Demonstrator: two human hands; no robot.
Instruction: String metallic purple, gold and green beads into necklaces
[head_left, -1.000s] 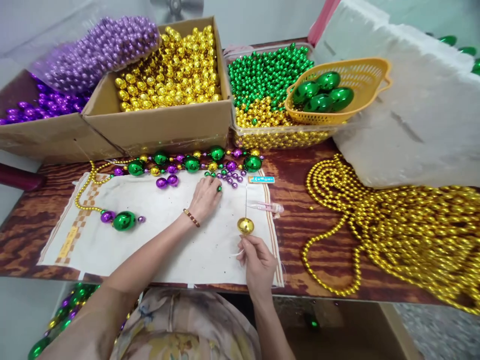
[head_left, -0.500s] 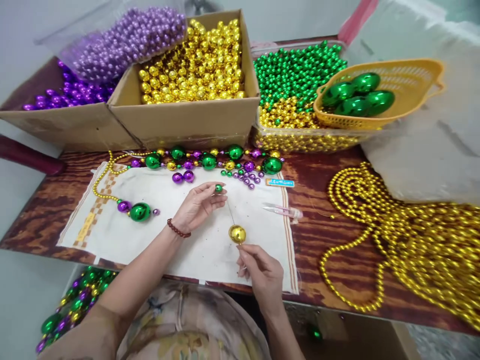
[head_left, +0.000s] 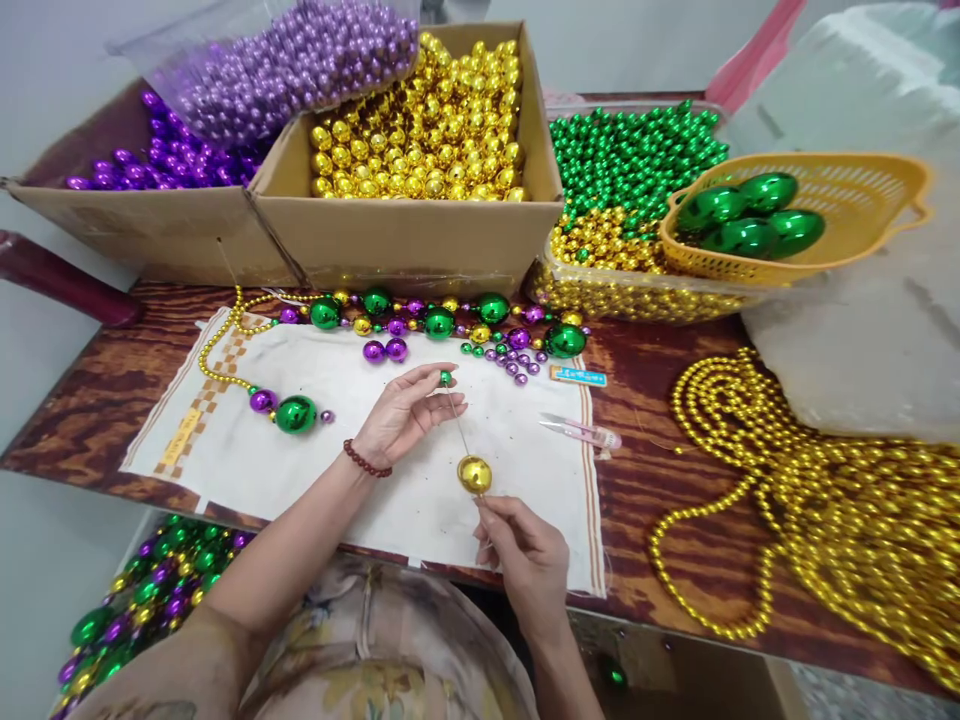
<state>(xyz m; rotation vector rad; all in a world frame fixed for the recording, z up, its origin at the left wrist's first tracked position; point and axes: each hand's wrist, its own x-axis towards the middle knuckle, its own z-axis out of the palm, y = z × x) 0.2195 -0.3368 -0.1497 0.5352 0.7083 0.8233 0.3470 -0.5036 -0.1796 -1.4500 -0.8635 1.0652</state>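
Observation:
My left hand point(head_left: 409, 410) pinches a small green bead point(head_left: 446, 378) above the white cloth point(head_left: 300, 480). From that bead a thin needle or wire runs down to a large gold bead point(head_left: 475, 475), which is threaded on it. Just below the gold bead, my right hand point(head_left: 521, 550) is closed on the thread, with fingers pressed together. Loose purple beads point(head_left: 385, 350) and small lilac beads point(head_left: 517, 362) lie beyond the hands. A gold bead chain point(head_left: 225, 375) at the left ends in a purple bead and a big green bead point(head_left: 296, 414).
Cardboard boxes of gold beads point(head_left: 420, 130) and purple beads point(head_left: 172, 150) stand behind. A tub of green beads point(head_left: 637, 150) holds a yellow basket point(head_left: 862, 200). Thread snips point(head_left: 581, 432) lie on the cloth's right edge. Gold bead strands point(head_left: 862, 530) cover the table's right side.
The view has shifted slightly. My two hands keep their grips, with the small green bead and the large gold bead almost where they were between them.

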